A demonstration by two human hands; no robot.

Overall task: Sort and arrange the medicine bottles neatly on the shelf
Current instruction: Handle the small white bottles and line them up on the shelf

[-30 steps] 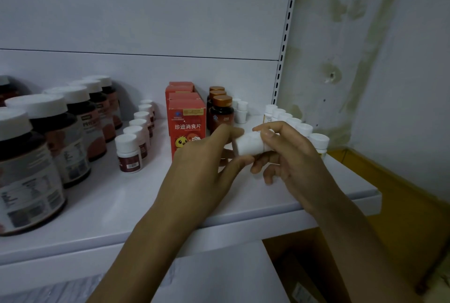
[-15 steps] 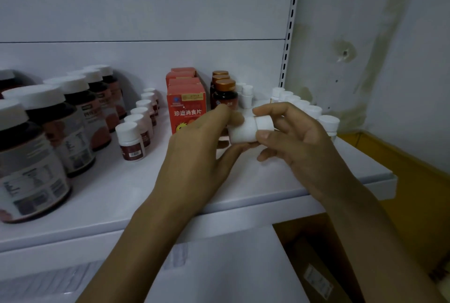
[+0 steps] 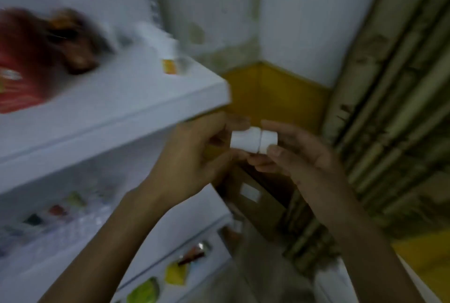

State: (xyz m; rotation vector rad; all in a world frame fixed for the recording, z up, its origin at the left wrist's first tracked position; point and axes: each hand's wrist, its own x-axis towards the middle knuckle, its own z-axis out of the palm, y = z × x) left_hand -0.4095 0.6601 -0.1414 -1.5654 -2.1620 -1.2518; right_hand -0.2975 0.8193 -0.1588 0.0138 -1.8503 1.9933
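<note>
A small white medicine bottle (image 3: 253, 139) lies sideways between both hands, below and right of the shelf's corner. My left hand (image 3: 192, 156) grips its body end with thumb and fingers. My right hand (image 3: 299, 154) pinches the cap end. The white shelf (image 3: 117, 108) fills the upper left, blurred by motion. On it I make out red boxes (image 3: 17, 76), a brown bottle with an orange cap (image 3: 73, 44), and white bottles (image 3: 165, 47) near its right edge.
Lower shelves (image 3: 73, 225) at the bottom left carry small coloured packets. A brown cardboard box (image 3: 258, 193) sits under the hands. Yellow wall trim (image 3: 272, 93) fills the corner behind, and a ribbed panel (image 3: 394, 108) stands at the right.
The view has swung down and to the right, blurring the shelf. Both hands have come off the shelf with the white bottle and now hold it beyond the shelf's right corner.
</note>
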